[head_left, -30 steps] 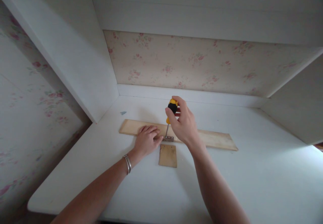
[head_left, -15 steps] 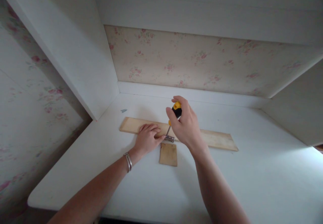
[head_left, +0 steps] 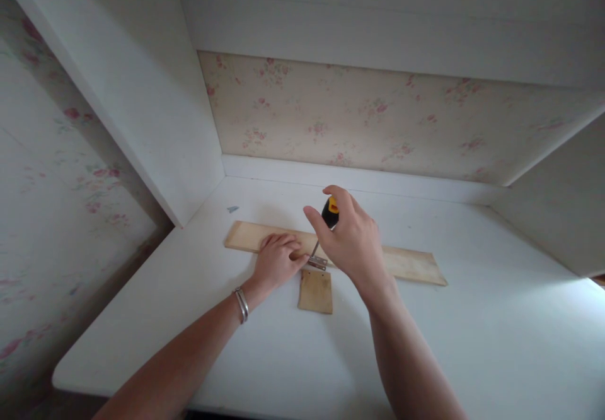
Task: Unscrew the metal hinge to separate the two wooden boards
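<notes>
A long pale wooden board (head_left: pixel 411 263) lies across the white desk top (head_left: pixel 265 357). A small square wooden piece (head_left: pixel 315 291) sits just in front of it, with a small metal hinge (head_left: pixel 319 262) between the two. My left hand (head_left: pixel 276 260), a bracelet on its wrist, presses flat on the board beside the hinge. My right hand (head_left: pixel 352 240) grips a yellow and black screwdriver (head_left: pixel 329 212), tilted, its tip down at the hinge.
The desk sits in a white alcove: a side panel (head_left: pixel 155 111) at left, another at right, an overhead shelf (head_left: pixel 378 29), and floral wallpaper (head_left: pixel 359 117) behind. A tiny grey bit (head_left: pixel 232 209) lies near the back left corner.
My right hand has turned on the screwdriver, and the handle has tipped from nearly upright to leaning right. My left hand stays pressed on the board. The view shifted slightly.
</notes>
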Tool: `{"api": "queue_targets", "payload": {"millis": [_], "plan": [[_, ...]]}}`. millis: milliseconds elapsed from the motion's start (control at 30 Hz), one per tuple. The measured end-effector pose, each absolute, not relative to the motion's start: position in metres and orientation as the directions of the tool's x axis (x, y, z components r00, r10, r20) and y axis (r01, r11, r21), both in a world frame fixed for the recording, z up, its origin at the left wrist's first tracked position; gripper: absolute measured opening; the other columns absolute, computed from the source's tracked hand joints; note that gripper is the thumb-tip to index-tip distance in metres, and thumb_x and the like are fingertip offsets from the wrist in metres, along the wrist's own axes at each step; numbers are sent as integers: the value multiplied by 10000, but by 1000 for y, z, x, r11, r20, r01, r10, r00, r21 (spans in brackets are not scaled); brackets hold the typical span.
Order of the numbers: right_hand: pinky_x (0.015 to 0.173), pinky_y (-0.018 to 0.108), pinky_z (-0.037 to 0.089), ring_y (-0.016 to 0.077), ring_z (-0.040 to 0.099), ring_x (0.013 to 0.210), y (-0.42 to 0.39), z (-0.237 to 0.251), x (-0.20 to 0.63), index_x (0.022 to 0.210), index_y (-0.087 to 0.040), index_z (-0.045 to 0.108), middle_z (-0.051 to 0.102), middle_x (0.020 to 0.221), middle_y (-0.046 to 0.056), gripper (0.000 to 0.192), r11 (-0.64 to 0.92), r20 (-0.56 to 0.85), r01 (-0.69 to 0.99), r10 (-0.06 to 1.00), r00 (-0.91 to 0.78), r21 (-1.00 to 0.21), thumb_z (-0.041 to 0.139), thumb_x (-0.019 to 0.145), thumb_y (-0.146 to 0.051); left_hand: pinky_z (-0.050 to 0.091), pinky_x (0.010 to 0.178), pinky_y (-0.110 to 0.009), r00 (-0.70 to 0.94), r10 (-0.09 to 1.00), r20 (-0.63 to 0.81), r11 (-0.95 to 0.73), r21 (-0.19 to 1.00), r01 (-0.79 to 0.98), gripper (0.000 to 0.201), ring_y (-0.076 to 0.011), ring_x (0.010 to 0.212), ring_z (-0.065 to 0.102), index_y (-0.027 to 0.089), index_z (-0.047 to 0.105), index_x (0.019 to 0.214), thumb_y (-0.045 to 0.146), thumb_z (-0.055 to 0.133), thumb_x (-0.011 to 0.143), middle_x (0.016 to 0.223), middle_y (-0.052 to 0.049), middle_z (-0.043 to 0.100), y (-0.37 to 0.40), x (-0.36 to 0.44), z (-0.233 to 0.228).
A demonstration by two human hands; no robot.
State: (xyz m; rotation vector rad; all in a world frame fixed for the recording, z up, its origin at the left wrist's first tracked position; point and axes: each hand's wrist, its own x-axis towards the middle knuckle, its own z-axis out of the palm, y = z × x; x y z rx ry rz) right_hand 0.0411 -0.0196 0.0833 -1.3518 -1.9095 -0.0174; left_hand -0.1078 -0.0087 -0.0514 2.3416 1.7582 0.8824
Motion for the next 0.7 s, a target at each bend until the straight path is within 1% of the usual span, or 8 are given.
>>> {"api": "queue_targets", "payload": {"millis": [33,100,233,300,433,533,600,700], "plan": [[664,319,426,212,586,806,-19,82,41,1187,-224,472,621,999,57,361,403,588,817,803,-99,-412,451,871,-398,304,970,-388,171,905,391,-332,395,856,194,-209,1021,534,269,695,879,422,606,798,1080,5,651,-8,-107,-51],[641,316,419,208,594,779,-18,81,40,1209,-225,440,618,1041,64,356,389,576,819,813,-89,-422,419,880,-360,308,962,-387,163,910,382,-321,398,859,198,-211,1017,534,268,693,867,433,614,790,1074,9,652,-7,-107,-51],[662,324,422,210,594,800,-18,80,41,1235,-209,393,586,1131,92,412,460,570,782,805,-166,-421,426,827,-250,323,939,-378,164,915,368,-317,405,858,186,-208,995,538,270,688,825,439,630,775,1055,21,651,-5,-107,-52],[652,323,421,207,592,773,-18,79,41,1219,-215,402,592,1114,88,403,466,569,781,803,-176,-416,440,822,-266,326,933,-374,166,914,369,-320,406,856,177,-204,989,538,274,686,823,436,637,771,1051,28,648,-4,-107,-53],[644,318,419,210,597,765,-17,77,38,1155,-217,445,623,1026,75,356,416,603,803,793,-91,-426,460,847,-394,312,944,-374,154,915,372,-311,408,858,176,-201,992,532,279,686,835,434,653,758,1048,29,645,-5,-108,-54],[646,309,417,199,603,775,-17,78,38,1170,-219,443,622,1045,74,332,421,603,803,792,-98,-423,422,860,-337,304,948,-374,151,918,367,-305,409,860,177,-204,1001,528,279,687,842,428,662,750,1053,23,646,-5,-107,-53],[644,307,415,196,605,781,-17,79,38,1199,-223,427,612,1079,75,362,418,597,807,796,-103,-418,425,845,-300,302,949,-373,150,920,361,-302,411,860,173,-206,1004,526,274,687,840,420,659,752,1059,16,646,-6,-106,-52],[632,307,411,199,604,755,-17,78,37,1199,-232,427,625,1044,65,367,387,595,821,800,-73,-420,439,844,-326,303,951,-364,153,923,352,-302,420,856,165,-205,1004,525,267,686,834,409,653,756,1056,12,646,-6,-106,-51]]}}
